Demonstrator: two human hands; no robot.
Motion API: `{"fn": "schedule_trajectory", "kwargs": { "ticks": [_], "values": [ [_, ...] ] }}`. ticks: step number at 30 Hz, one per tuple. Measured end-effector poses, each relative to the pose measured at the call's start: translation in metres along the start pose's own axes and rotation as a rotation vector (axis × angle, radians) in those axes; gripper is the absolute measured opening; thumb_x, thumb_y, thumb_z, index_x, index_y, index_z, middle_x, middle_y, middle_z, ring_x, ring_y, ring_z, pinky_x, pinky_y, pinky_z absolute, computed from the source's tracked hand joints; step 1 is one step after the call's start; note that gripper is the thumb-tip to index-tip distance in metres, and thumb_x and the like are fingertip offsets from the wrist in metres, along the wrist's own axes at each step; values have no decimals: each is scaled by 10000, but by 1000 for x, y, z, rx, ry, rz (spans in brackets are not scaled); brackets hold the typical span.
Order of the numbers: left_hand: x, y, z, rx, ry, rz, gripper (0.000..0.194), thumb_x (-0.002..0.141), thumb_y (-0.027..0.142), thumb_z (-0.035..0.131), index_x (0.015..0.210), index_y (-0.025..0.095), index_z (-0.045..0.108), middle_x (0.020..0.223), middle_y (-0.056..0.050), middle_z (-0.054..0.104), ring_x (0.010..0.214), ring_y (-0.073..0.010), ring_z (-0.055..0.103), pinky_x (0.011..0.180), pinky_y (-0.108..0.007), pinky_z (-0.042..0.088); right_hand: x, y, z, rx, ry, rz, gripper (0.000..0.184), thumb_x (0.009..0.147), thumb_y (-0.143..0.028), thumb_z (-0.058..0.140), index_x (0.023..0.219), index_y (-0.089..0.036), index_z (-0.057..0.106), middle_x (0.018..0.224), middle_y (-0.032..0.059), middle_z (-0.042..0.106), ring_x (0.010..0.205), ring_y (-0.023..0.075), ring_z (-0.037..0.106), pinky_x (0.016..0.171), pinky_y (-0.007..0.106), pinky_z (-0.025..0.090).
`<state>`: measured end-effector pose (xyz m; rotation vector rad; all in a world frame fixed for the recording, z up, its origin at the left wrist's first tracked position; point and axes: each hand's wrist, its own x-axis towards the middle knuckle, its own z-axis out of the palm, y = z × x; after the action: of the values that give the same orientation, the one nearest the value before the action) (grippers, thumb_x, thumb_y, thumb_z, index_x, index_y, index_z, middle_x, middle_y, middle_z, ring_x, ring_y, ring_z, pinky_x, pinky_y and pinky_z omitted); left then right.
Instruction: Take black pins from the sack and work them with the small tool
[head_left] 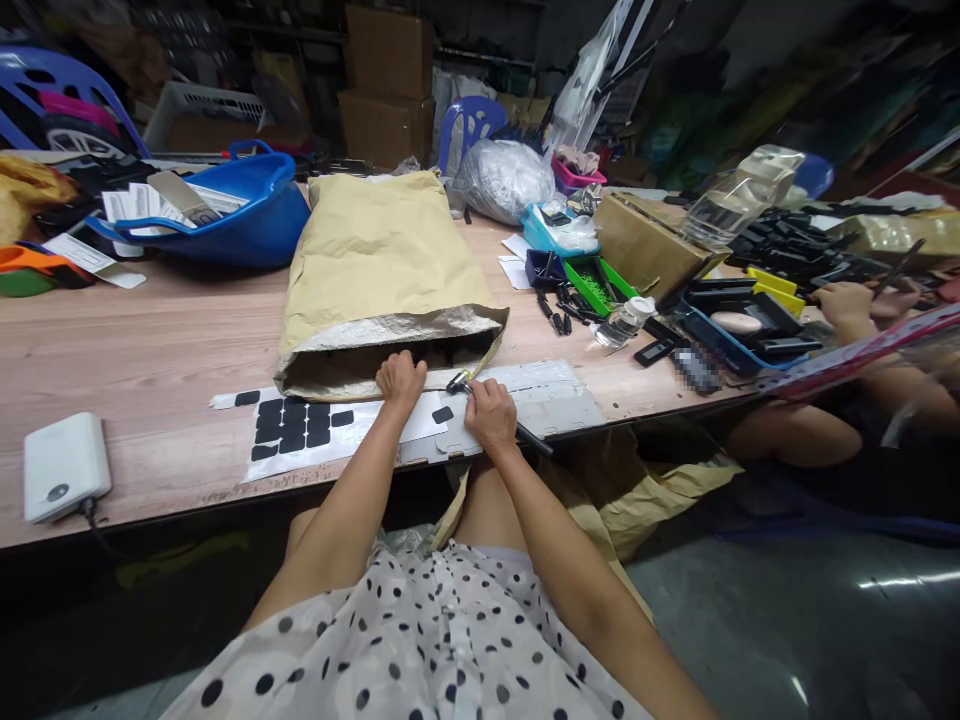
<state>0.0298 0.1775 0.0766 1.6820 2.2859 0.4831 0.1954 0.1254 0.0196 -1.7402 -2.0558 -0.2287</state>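
Observation:
My left hand (400,380) is curled with its fingers at the open mouth of a large tan paper sack (379,270) that lies flat on the wooden table (150,350); what the fingers hold is hidden. My right hand (491,415) grips a black-handled tool (525,437) whose metal tip (458,383) points toward the sack's mouth. Under both hands lies a grey flat panel (540,400). A white sheet with several black rounded pads (292,425) is just left of my left hand, and one loose black pad (442,414) lies between my hands.
A white power bank (64,465) with a cable sits near the front left edge. A blue basin (240,210) holds papers at the back left. To the right are trays of small parts (592,280), a plastic bottle (622,322) and another person's hand (847,300).

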Motion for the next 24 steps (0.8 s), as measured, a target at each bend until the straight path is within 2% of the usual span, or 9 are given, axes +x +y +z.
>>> {"fn": "schedule_trajectory", "kwargs": {
  "ticks": [3,5,8,16,20,24],
  "values": [
    [-28,-33,-2,-65,71,213,197,902,345,603,1010,230,720,1021,-93,721,1008,-288,633,851,-377,494,0,0,0,3,11,3,285,891,-150,520,1121,-198,682,958,95,589,894,248,468,739,336,364],
    [-46,-53,0,-100,59,337,149,885,325,641,979,242,722,972,-66,719,976,-269,617,863,-368,486,0,0,-1,7,15,7,283,891,-149,520,1116,-197,685,957,95,592,894,248,471,738,336,365],
    [-64,-73,6,-138,35,444,118,872,304,664,955,249,728,952,-49,709,957,-257,596,859,-368,475,1,1,0,16,15,16,282,894,-148,520,1114,-195,690,955,96,595,894,248,476,738,336,368],
    [-59,-74,17,-213,3,496,164,868,351,681,996,282,755,929,-39,678,933,-249,556,848,-378,462,4,10,1,92,-3,22,285,904,-159,528,1125,-202,704,948,99,625,891,246,516,739,332,407],
    [-59,-73,18,-229,-21,482,181,881,359,666,1016,288,764,925,-36,669,921,-241,553,846,-377,461,2,11,-6,246,28,18,318,922,-157,490,1147,-213,708,924,84,660,888,234,575,783,328,471],
    [-60,-72,17,-231,-13,469,191,878,348,671,1035,280,755,945,-41,674,933,-245,554,846,-375,461,-7,1,-17,457,73,17,340,955,-194,443,1180,-219,697,965,76,694,876,212,631,786,318,523]
  ]
}}
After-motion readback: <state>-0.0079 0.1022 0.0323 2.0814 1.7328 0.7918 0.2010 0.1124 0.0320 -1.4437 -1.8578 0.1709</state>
